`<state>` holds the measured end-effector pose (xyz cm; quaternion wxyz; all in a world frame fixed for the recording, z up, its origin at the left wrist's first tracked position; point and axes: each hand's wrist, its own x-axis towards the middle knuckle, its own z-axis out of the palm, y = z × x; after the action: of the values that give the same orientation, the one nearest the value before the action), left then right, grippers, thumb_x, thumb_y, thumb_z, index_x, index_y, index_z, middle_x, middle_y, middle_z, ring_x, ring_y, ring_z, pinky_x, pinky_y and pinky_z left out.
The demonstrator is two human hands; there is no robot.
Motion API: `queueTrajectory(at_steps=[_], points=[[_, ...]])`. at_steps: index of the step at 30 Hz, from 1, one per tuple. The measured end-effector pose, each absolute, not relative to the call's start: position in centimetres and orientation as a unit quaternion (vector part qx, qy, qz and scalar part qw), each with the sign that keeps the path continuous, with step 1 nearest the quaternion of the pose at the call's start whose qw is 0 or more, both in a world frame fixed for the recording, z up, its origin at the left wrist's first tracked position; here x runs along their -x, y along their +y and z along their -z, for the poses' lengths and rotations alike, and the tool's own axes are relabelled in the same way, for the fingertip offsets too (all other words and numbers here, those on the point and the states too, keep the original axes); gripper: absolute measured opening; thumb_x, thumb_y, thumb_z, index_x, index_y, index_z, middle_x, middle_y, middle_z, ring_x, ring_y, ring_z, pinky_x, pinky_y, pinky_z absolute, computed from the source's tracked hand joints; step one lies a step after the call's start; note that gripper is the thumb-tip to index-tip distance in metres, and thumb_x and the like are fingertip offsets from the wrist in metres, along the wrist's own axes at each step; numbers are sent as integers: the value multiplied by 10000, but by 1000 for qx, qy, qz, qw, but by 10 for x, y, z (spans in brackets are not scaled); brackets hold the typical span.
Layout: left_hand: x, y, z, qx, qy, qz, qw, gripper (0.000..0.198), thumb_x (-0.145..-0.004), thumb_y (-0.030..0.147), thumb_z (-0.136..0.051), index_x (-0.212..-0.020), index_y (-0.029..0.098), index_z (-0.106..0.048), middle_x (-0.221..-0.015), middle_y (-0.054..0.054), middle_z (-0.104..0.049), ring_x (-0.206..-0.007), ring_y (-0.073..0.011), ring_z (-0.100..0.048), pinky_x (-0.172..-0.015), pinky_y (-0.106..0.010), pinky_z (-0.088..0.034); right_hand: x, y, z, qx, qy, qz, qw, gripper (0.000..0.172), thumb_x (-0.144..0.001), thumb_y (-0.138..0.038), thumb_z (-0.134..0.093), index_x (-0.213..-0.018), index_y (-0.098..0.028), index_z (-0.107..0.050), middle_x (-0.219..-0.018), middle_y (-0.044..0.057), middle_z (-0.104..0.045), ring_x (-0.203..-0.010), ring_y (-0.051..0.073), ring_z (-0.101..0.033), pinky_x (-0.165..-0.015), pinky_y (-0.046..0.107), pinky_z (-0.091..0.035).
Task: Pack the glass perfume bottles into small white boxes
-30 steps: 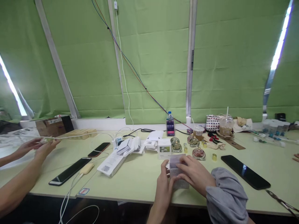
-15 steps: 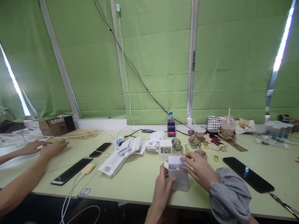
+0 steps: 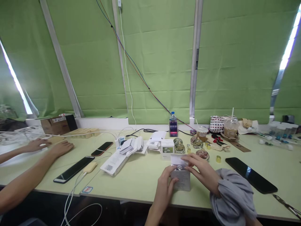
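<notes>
Left hand (image 3: pixel 164 188) holds box (image 3: pixel 183 182) near edge (image 3: pixel 131 200).

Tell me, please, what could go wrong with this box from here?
The white box stands near the front edge of the table, gripped by the left hand while the right hand works its flap; a slip might tip it off. The loose grey sleeve could sweep the glass jar or gold cap beyond it.
</notes>
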<state>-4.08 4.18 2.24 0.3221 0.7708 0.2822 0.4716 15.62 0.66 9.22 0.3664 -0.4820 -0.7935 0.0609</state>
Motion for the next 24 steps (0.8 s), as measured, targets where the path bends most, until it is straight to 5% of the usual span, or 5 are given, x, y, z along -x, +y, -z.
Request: queueTrajectory(at_steps=[24], points=[[40, 44, -19, -762, 294, -464, 343, 347, -896, 286, -508, -1242, 259, -523, -1231, -73, -576, -1123, -224, -537, -969, -376, -441, -156, 8, -92, 475, -806, -33, 352, 199, -921, -175, -402, -896, -228, -593, -960, 55, -578, -868, 188, -592, -799, 338, -506]])
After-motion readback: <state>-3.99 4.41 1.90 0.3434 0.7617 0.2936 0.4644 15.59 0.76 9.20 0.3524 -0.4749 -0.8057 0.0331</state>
